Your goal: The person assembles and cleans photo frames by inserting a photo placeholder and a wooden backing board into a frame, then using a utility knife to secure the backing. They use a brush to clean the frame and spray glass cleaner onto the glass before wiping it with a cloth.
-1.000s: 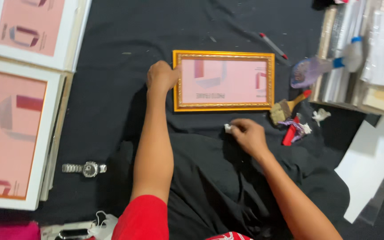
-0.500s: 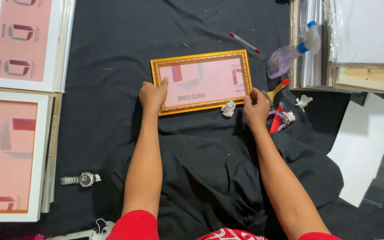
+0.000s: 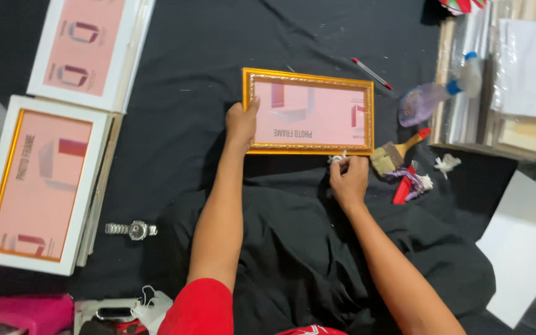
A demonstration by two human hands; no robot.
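Now both hands work a gold photo frame lying flat on black cloth.
Left hand clamps the frame's near-left edge; right hand pinches a white wad against its lower rim. Pressing hard could skid the frame (the cloth is wrinkled). Right fingertips are hidden; beyond them, a paintbrush.

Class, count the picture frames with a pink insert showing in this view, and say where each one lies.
3: the gold frame held by the left hand, one white frame top left, another white frame below it. Stacked frames beneath may be hidden.
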